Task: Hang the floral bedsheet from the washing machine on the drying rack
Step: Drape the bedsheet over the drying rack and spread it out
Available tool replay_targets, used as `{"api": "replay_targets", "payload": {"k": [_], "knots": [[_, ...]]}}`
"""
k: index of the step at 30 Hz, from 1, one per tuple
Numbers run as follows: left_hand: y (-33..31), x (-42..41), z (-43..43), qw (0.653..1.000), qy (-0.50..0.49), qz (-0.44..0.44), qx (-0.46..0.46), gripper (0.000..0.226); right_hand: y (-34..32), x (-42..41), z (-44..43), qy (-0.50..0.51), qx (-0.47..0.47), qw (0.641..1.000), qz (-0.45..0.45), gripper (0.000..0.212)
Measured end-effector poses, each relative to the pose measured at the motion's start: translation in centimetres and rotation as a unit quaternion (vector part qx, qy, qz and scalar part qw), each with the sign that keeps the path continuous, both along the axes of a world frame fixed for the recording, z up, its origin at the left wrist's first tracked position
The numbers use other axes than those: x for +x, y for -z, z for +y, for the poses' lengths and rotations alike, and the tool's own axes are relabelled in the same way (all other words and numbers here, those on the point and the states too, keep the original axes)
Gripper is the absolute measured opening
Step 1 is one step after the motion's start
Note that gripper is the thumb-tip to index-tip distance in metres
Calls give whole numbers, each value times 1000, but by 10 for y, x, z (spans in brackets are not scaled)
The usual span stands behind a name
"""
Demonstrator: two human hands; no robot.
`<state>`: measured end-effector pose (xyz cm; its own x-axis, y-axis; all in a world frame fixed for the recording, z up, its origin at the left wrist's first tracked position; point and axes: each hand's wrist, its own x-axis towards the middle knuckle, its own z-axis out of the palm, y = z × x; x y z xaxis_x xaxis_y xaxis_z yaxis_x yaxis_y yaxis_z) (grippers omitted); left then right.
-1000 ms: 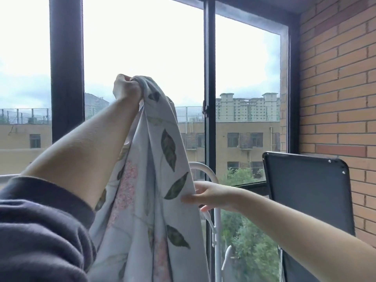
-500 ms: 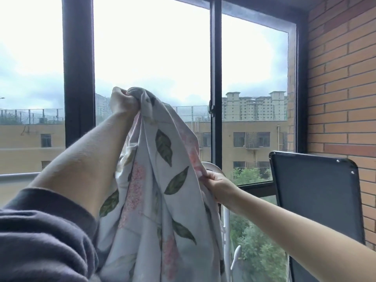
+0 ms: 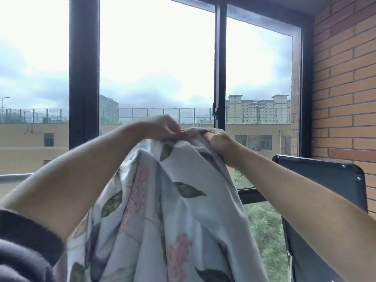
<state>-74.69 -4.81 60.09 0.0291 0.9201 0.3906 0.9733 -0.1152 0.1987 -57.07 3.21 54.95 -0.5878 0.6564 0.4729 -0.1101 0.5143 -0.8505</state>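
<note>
The floral bedsheet, pale grey-blue with green leaves and pink blossoms, hangs in front of me from its top edge and runs out of the bottom of the frame. My left hand pinches that top edge from the left. My right hand grips the same edge right beside it, so the two hands nearly touch at chest height before the window. The drying rack is hidden behind the cloth.
A tall window with black frames fills the view ahead. A brick wall stands on the right. Below it is a dark flat panel with rounded corners. A grey rail runs at the left.
My right hand has risen from the sheet's side to its top edge and met my left hand. My left hand has come down and rightward. The white rack tube is now covered by cloth.
</note>
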Motion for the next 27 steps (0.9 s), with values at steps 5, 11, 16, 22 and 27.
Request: {"api": "replay_targets", "payload": {"k": [5, 11, 16, 22, 27], "knots": [[-10, 1, 24, 951, -112, 123, 262, 10, 25, 12, 2, -56, -82, 993, -59, 26], [-43, -40, 30, 897, -259, 62, 353, 15, 56, 51, 21, -168, -130, 967, -144, 26], [-13, -26, 34, 962, -270, 0, 34, 13, 37, 31, 35, -38, -106, 994, 16, 24], [27, -30, 5, 962, -264, 40, -48, 47, 11, -9, 83, 159, -25, 987, -25, 15], [54, -77, -55, 955, -282, 0, -96, 80, 26, -33, 88, 233, 36, 957, -171, 21]]}}
